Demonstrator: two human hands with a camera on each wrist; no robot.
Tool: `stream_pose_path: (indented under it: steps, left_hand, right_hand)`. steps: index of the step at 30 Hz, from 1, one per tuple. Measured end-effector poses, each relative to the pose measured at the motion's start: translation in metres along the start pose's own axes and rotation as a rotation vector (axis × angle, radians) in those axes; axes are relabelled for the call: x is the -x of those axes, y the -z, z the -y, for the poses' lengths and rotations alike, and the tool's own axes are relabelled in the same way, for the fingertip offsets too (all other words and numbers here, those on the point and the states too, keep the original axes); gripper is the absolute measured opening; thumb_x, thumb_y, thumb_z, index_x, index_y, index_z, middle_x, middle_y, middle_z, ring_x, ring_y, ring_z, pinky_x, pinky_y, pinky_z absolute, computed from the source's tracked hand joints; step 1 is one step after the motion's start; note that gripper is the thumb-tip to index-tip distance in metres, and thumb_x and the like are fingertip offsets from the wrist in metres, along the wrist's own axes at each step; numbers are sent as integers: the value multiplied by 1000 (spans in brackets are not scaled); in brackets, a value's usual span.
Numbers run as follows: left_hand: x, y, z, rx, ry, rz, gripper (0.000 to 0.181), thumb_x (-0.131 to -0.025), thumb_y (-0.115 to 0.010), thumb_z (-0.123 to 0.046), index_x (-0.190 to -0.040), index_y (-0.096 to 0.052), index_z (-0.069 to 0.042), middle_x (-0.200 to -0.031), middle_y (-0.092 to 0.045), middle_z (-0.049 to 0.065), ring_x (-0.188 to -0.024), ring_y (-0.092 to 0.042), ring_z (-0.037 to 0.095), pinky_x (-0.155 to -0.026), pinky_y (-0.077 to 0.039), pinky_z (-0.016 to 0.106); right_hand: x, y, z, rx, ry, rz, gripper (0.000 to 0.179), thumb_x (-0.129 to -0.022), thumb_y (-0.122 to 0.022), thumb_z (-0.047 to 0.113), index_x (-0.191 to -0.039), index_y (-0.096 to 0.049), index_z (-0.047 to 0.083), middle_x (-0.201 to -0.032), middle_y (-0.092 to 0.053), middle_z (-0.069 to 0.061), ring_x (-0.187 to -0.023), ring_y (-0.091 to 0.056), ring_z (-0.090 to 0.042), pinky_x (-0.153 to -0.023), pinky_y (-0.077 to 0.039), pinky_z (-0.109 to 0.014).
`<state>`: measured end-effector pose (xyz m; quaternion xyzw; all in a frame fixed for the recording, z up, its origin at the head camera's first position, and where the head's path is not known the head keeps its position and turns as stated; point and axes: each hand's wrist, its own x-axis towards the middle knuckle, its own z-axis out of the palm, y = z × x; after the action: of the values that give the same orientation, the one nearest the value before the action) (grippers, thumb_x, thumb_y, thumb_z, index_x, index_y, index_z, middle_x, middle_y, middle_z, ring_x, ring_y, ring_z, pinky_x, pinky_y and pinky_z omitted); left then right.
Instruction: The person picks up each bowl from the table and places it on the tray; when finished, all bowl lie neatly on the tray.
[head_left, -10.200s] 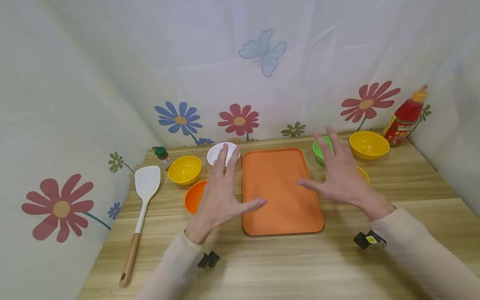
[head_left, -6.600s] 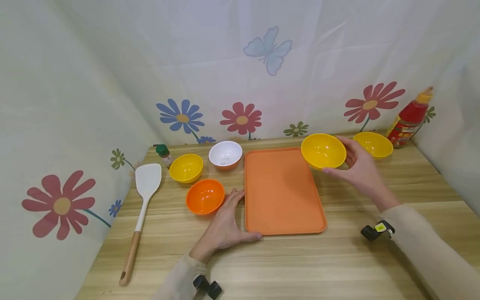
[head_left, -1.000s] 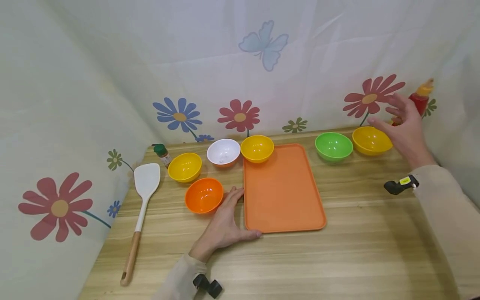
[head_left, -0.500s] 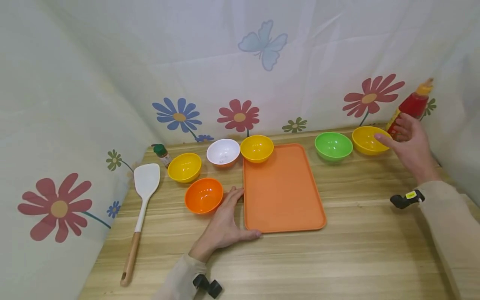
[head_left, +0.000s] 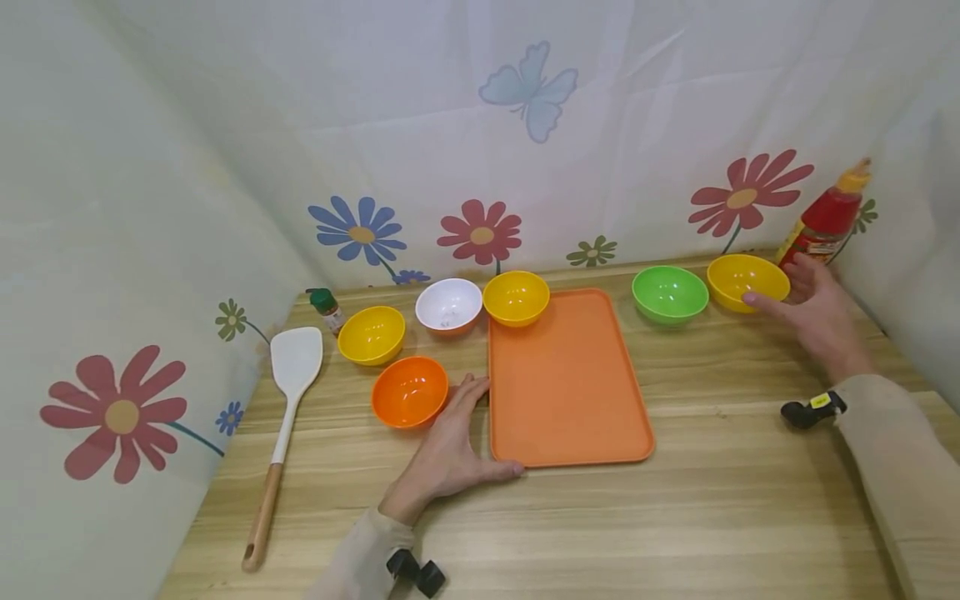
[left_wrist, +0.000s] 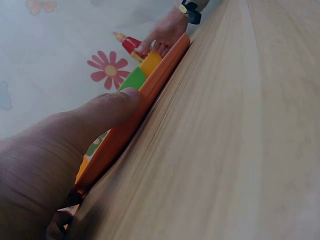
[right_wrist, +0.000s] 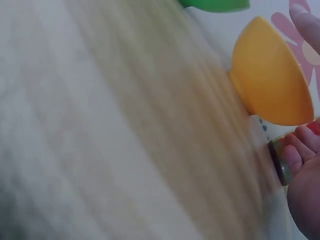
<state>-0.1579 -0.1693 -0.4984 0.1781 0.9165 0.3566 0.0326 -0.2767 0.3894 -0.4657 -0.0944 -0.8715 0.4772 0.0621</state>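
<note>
My left hand (head_left: 446, 454) rests at the near left corner of the orange tray (head_left: 573, 400), its thumb along the front edge and its fingers at the left side. In the left wrist view the thumb (left_wrist: 107, 107) touches the tray's rim. My right hand (head_left: 821, 317) is around the right side of a yellow bowl (head_left: 742, 282), thumb in front and fingers farther back; a gap shows between fingers and bowl (right_wrist: 272, 75) in the right wrist view. Another yellow bowl (head_left: 516, 297) sits on the tray's far left corner. Beside the right-hand bowl stands a green bowl (head_left: 670, 294).
A red squeeze bottle (head_left: 828, 218) stands behind my right hand. Left of the tray are a white bowl (head_left: 448, 305), a yellow bowl (head_left: 371, 335) and an orange bowl (head_left: 410, 392). Farther left lie a white spatula (head_left: 288, 392) with a wooden handle and a small green-capped bottle (head_left: 327, 308).
Over the last second my right hand has come down from the squeeze bottle to the yellow bowl. Earlier it carried another yellow bowl, now on the tray's far left corner. My left hand stays put.
</note>
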Motion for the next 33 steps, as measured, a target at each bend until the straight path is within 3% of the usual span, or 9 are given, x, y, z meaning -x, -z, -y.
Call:
stream_pose_path:
  steps: [9,23,28,33]
  left_hand:
    - [0,-1,1,-7,5,2,138,-67,-96,-78,-174,-35,-18,-181,-33,2,-172,-17,21,-137,-25,55]
    - [0,0,-1,-6,17,2,138,-67,-98,-76,-175,-35,-18,-182,-32,2,-172,-16,20,-137,-25,54]
    - [0,1,-1,-2,20,9,138,-67,-98,-75,-175,-34,-19,-182,-31,2,-173,-15,19,-137,-25,54]
    - [0,0,-1,0,14,10,137,-68,-98,-75,-175,-34,-19,-182,-32,3,-173,-16,20,-137,-25,54]
  right_hand:
    - [-1,-6,-9,-28,35,48,120,-102,-76,59,-179,1,8,-185,-6,-26,-161,-22,-56,-133,-22,-71]
    - [-5,-12,-9,13,50,44,119,-101,-77,58,-178,-4,6,-182,-12,-31,-157,-24,-56,-131,-21,-77]
    - [-4,-12,-10,7,51,34,115,-103,-77,56,-178,-6,6,-181,-15,-31,-156,-25,-53,-132,-21,-74]
    - [-4,-14,-11,-14,59,0,113,-102,-78,56,-178,-10,7,-179,-21,-29,-154,-28,-47,-136,-24,-62]
